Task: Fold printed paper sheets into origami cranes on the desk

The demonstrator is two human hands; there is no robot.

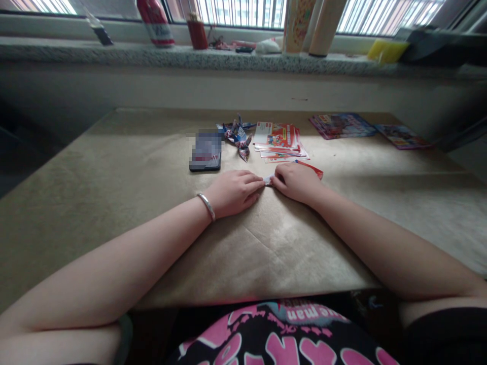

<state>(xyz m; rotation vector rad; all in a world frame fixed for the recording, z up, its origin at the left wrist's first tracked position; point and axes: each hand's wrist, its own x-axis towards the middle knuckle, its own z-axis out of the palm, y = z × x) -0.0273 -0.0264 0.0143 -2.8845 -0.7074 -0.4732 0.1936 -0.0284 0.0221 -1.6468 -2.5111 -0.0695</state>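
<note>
A piece of paper (268, 180) lies low on the table between my hands, its white end showing and a red and blue part (312, 169) sticking out past my right hand. My left hand (239, 191), with a silver bangle on the wrist, has its fingers together and pressed on the white end. My right hand (294, 181) is curled, thumb and fingers pinching the same paper and covering its middle. Just beyond lie a stack of red and white printed cards (276, 137) and some folded paper shapes (239, 136) in blue and red.
A dark phone (206, 152) lies beyond my left hand. Colourful booklets or cards (342, 125) lie at the back right, with another (403, 136) beside them. On the windowsill (243, 62) stand a red bottle (155, 23), a red jar (197, 31) and tall containers (325, 28).
</note>
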